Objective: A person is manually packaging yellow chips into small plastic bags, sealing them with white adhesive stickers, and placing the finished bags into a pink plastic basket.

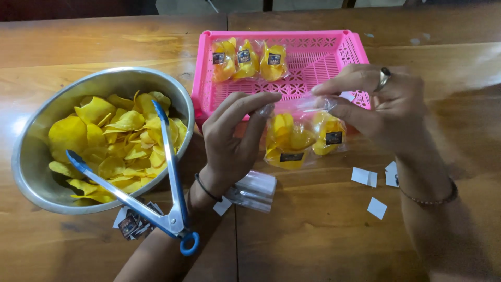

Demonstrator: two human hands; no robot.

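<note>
**Two hands held small bags of yellow chips over a wooden table**

Seen from above, the left hand [232, 138] and the right hand [383, 107] met near the middle of the view. Between them hung two clear bags of chips [302, 138], each with a dark label, just in front of a pink basket [334, 57]. The left fingers [250, 102] were closed in a pinch on the top edge of the plastic at its left end. The right fingers [339, 86] were closed on the same edge at its right end. The right hand wore a ring [384, 77] and a bead bracelet [430, 199]; the left wrist wore a dark band [207, 189].

Three more filled bags [248, 60] lay side by side in the far left part of the basket. To the left stood a metal bowl [36, 167] full of loose yellow chips [112, 143]. Metal tongs [156, 183] with blue tips lay across its rim, the handle pointing toward the person. Empty clear bags [254, 190] lay on the table [313, 240] just beside the left wrist. Dark labels [133, 222] sat under the tongs' handle, and white paper scraps [371, 185] lay near the right forearm.
</note>
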